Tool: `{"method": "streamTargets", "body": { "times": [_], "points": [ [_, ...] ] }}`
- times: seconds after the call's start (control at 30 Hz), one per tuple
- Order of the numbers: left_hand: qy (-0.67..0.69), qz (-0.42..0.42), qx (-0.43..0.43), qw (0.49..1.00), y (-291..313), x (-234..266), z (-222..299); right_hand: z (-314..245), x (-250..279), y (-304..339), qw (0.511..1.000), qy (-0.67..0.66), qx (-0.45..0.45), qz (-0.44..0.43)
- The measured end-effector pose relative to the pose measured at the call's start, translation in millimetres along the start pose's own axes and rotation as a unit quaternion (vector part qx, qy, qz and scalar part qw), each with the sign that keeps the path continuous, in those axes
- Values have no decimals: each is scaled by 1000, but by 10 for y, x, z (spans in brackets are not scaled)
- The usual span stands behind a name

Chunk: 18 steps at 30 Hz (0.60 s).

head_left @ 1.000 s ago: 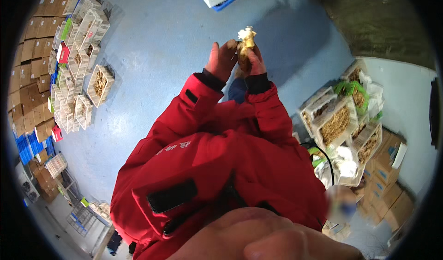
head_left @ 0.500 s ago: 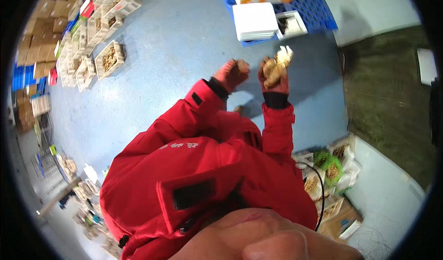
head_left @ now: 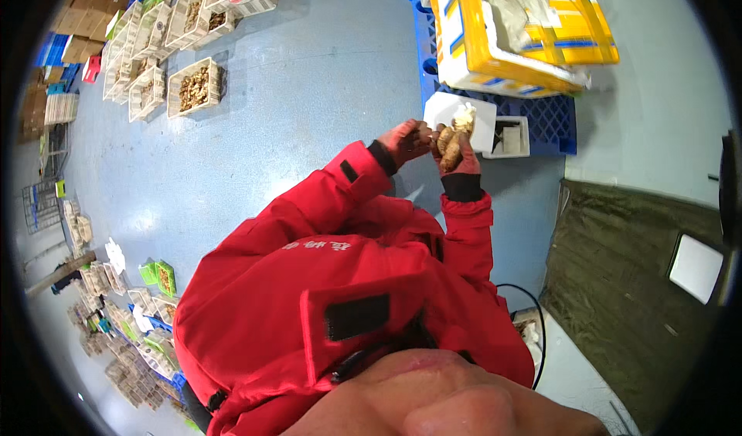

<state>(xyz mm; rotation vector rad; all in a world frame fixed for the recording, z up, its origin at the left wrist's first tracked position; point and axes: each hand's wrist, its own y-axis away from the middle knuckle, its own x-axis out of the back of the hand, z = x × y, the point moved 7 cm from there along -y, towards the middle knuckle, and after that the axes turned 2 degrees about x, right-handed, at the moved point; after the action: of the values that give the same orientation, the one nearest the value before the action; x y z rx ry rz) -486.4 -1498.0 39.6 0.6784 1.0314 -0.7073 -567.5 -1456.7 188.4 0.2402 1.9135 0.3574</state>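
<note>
In the middle of the head view, my right hand (head_left: 464,161) is closed round a few thick brown mushrooms (head_left: 450,148). A crumpled white piece, perhaps paper, (head_left: 464,117) sticks up past their far end. My left hand (head_left: 403,142) is just to the left, its fingers curled in and close to the mushrooms. Something small and dark seems to be in its fingertips, but I cannot make it out. Beyond the right hand lies a white foam lid (head_left: 481,119), beside a small white foam box (head_left: 512,136) with things inside.
A yellow-taped foam box (head_left: 495,57) stands on a blue plastic pallet (head_left: 568,120) ahead to the right. White crates of mushrooms (head_left: 171,90) stand on the blue floor (head_left: 309,73) at far left. A dark green sheet (head_left: 618,258) lies at right. A black cable (head_left: 541,320) hangs by my right side.
The view has turned and moved toward the pallet, and the taped foam box now shows more fully. My left hand has come closer to the mushrooms in my right hand.
</note>
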Motion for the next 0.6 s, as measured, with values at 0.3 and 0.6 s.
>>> {"method": "streamTargets", "body": {
  "times": [0.3,0.6],
  "points": [
    [-51,200,-164,965,271,224,1424,588,-371,-1940,987,101,-110,-56],
    [-14,264,-168,950,-359,933,2775,881,-332,-4154,982,86,-166,7]
  ]
}}
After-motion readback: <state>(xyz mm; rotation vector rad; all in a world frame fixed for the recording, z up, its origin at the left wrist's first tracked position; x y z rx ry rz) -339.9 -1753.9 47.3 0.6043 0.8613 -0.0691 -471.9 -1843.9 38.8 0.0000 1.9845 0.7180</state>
